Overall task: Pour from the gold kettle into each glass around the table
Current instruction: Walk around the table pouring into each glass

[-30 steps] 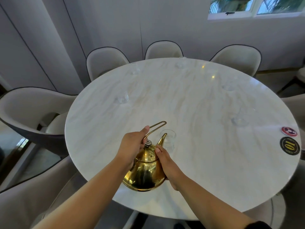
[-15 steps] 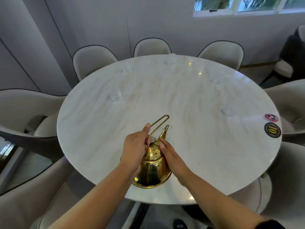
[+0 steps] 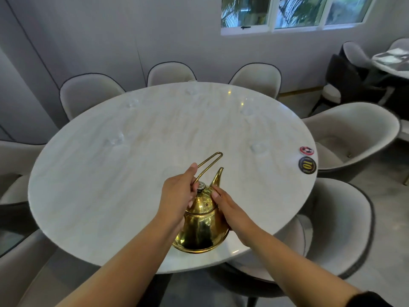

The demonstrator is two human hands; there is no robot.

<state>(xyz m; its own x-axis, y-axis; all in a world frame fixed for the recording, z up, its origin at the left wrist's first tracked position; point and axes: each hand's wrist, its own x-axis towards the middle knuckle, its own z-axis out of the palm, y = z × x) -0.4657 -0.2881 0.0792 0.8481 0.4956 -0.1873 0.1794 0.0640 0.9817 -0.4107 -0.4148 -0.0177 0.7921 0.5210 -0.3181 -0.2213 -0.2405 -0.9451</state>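
The gold kettle (image 3: 200, 227) is held in the air over the near edge of the round marble table (image 3: 93, 196), tilted away from me with its spout pointing forward. My left hand (image 3: 177, 193) grips the thin wire handle near the lid. My right hand (image 3: 230, 209) is pressed flat against the kettle's right side and lid. Clear glasses stand around the table: one at the left (image 3: 115, 140), one at the right (image 3: 257, 148), one at the far left (image 3: 132, 103). They are faint and blurred. The glass nearest me is not visible.
Grey padded chairs ring the table, one at the right (image 3: 352, 138) and one at the near right (image 3: 338, 229). Two round coasters, red (image 3: 307, 150) and black (image 3: 307, 165), lie at the table's right edge. A second table (image 3: 394, 63) stands far right.
The view has pulled back and swung to the right, so the table sits farther away. The kettle has come back toward the table's near edge, away from the near glass, still in both hands.
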